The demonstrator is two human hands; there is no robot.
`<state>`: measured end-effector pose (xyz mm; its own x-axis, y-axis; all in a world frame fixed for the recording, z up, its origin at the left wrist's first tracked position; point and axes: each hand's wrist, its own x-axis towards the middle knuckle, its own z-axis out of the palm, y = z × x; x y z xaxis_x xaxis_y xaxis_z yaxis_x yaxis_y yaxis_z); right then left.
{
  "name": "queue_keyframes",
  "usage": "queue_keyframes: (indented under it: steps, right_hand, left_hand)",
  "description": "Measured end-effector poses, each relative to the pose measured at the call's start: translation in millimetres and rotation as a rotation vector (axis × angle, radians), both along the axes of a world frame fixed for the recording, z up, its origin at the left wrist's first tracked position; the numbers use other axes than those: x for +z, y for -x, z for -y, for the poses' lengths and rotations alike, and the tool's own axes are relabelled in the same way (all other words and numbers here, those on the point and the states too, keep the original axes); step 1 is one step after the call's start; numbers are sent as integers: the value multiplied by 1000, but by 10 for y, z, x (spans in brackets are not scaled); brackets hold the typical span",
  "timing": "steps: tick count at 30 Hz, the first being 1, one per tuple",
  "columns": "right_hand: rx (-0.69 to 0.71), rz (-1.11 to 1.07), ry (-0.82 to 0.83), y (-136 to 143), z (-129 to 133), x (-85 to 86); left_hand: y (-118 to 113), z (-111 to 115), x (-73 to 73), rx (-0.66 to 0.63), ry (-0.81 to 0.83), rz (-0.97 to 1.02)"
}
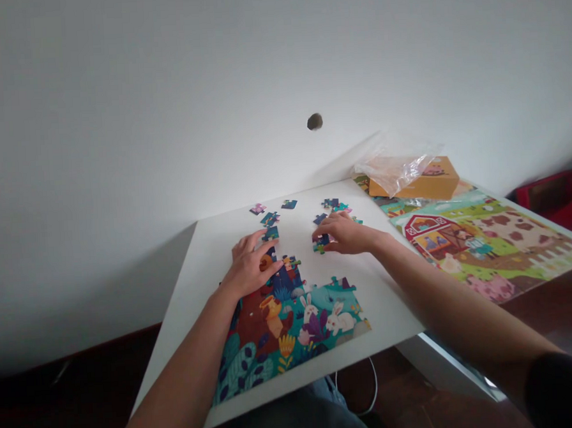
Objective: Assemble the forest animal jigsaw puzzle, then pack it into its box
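A partly joined jigsaw puzzle (296, 328) with white rabbits and plants lies at the near side of the white table (386, 298). My left hand (253, 263) rests at its upper left edge, fingers spread over brown and dark blue pieces. Beyond the puzzle to the right, my right hand (342, 233) has its fingertips on a dark blue piece (320, 241), thumb and fingers apart around it. Loose pieces lie near both hands, among them a pink one (257, 209) and a blue one (289, 204).
A farm picture (489, 242) with a cow and barn covers the right side. On its far end sit an orange box (419, 184) and a clear plastic bag (393, 170). A white wall (189, 117) with a round hole (314, 122) stands behind the table.
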<state>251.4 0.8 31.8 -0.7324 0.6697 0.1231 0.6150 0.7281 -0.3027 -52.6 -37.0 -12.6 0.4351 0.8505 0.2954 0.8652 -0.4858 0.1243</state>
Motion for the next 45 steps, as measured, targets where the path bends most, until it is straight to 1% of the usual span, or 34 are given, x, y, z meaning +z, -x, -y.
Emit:
queue_keyframes:
  steps: [3,4,6,8,10,12,14,15,17,20,23,26,33,37,45]
  right_hand:
    - [83,-86,51,-187,134,47]
    - [122,-113,72,-269,204,34]
    - [193,-158,106,-436,365,-46]
    - [222,-219,112,-579,521,-178]
    - [196,-306,78,-671,638,-317]
    - [181,-374,56,-706,697,-424]
    - [179,-420,55,-698,706,-485]
    - [171,-436,53,-687,699,-501]
    - [138,-451,38,-662,678,-517]
    - [117,-440,13,-645,661,-522]
    - [112,-431,-7,-643,664,-522]
    - [60,-414,-38,-636,675,-514]
    - [3,-349,-45,-607,696,-486]
    - [-10,-339,-54,-596,701,-484]
    - [-93,-279,-102,-562,727,-498]
  left_hand:
    - [-23,30,34,-9,-98,-27]
    - [-46,56,62,-6,-128,-39]
    - [-152,163,143,6,-170,-66]
    - [-362,365,233,20,-177,-78]
    - [-668,640,284,30,-139,-26]
    - [-1004,922,265,2,-71,53]
    - [-1285,1142,186,28,-15,99]
    - [-1384,1216,138,54,-4,116]
    - [-1494,1297,62,71,8,119]
    - [-1508,1318,36,66,14,87]
    - [-1475,1318,81,52,25,53]
    - [-1450,1326,119,49,50,41]
    - [-1406,1326,143,57,85,22]
    - [-1402,1336,132,80,68,3]
    - [-1369,1342,85,103,40,8]
